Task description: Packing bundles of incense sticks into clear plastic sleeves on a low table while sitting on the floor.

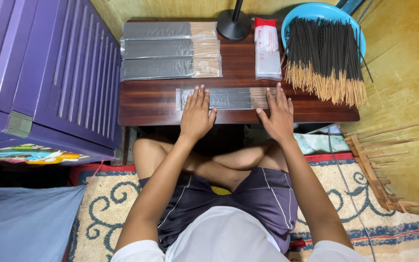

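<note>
On low wooden table (151, 104) | both hands flat, open on incense packet (229, 98)

bare tabletop (146, 102) beside purple cabinet (64, 73)

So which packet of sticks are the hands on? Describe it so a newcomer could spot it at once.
Start at the low brown table in front of the seated person. Three filled packets lie stacked at its back left, and loose sticks fan from a blue bowl at the right. The packet lies alone near the front edge, under the left hand and right hand.
</note>
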